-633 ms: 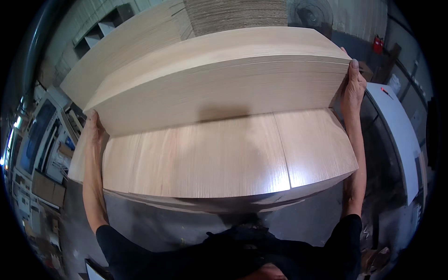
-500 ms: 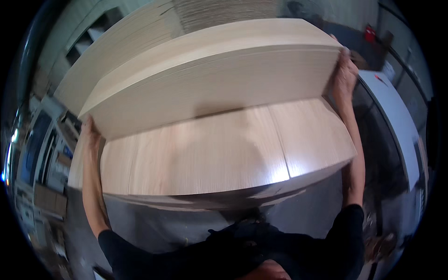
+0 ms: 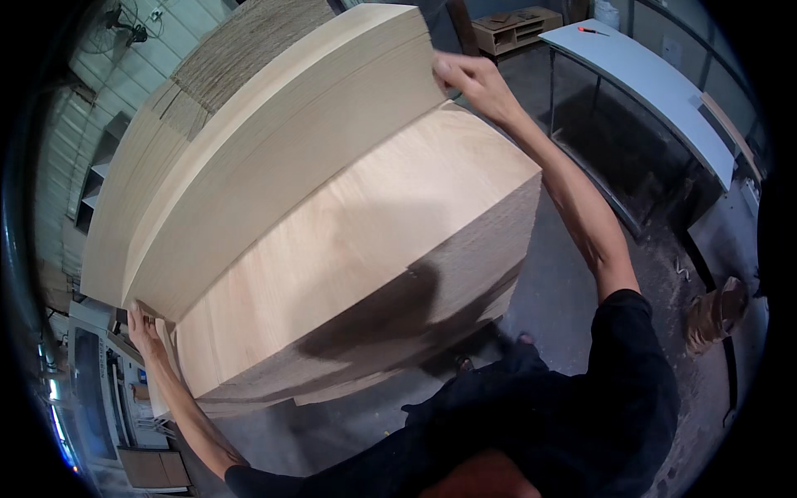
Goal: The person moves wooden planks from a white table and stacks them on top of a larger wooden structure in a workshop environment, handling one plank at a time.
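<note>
No text could be read: the small markings [image 3: 105,365] that ran along the dark-windowed machine [image 3: 85,382] at the far left were too tiny and warped to make out.

Upper board stack [image 3: 282,166]: smooth, wood-like; lower stack [image 3: 365,274]: rough sides; shirt [image 3: 581,407]: matt cloth

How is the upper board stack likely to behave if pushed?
The upper board stack is probably heavy, given its many tightly packed layers. Those fine edge lines suggest loose sheets that might slide out of line. It may also slip fairly easily, since the lower stack's top looks smooth.
</note>
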### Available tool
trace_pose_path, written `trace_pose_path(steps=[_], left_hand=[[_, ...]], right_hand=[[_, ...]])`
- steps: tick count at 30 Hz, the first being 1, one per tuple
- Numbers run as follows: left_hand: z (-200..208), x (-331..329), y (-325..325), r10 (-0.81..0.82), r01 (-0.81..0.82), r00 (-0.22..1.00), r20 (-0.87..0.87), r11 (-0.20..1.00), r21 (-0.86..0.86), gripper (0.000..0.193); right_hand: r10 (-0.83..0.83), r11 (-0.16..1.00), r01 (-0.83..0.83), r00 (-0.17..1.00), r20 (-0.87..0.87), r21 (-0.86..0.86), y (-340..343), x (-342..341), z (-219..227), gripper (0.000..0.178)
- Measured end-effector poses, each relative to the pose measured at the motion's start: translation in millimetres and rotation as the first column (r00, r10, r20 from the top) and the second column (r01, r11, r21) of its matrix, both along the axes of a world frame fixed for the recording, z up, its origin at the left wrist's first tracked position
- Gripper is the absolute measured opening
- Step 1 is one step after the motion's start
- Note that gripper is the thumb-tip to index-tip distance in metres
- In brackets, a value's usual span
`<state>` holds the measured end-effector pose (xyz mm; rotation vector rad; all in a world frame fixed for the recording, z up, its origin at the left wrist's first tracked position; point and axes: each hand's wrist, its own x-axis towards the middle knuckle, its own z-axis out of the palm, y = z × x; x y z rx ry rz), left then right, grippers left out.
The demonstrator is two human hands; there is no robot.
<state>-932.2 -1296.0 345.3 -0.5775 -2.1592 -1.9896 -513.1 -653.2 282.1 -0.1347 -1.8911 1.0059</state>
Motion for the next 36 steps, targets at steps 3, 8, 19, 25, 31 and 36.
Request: trace_pose_path(steps=[3, 8, 19, 25, 31, 36], left_hand=[[6, 87, 11, 0.253, -0.241, 0.957, -0.146, 0.966, 0.092, 0.046], [-24, 304, 124, 0.503, -0.432, 0.682, -0.531, 0.863, 0.263, 0.025], [-163, 600, 513, -0.81, 0.825, 0.559, 0.178, 0.523, -0.213, 0.019], [-234, 662, 614, -0.841, 0.918, 0.383, 0.383, 0.391, -0.059, 0.016], [-305, 683, 701, -0.817, 0.909, 0.138, 0.56, 0.328, 0.255, 0.014], [-360, 680, 779, -0.743, 0.889, 0.236, 0.626, 0.425, 0.169, 0.016]], right_hand=[[-0.078, 0.997, 0.078, 0.997, 0.025, 0.015, 2, 57, -51, 0.035], [-0.198, 0.865, 0.201, 0.979, 0.055, -0.46, 11, 163, -196, 0.037], [0.326, 0.415, 0.159, 0.893, 0.309, -0.896, -51, 420, -423, 0.025], [0.047, 0.338, 0.398, 0.898, 0.437, -0.853, 21, 492, -436, 0.026], [-0.028, 0.335, 0.449, 0.884, 0.467, -0.829, 106, 493, -424, 0.03], [0.272, 0.474, 0.392, 0.787, 0.555, -0.788, 195, 486, -418, 0.025]])
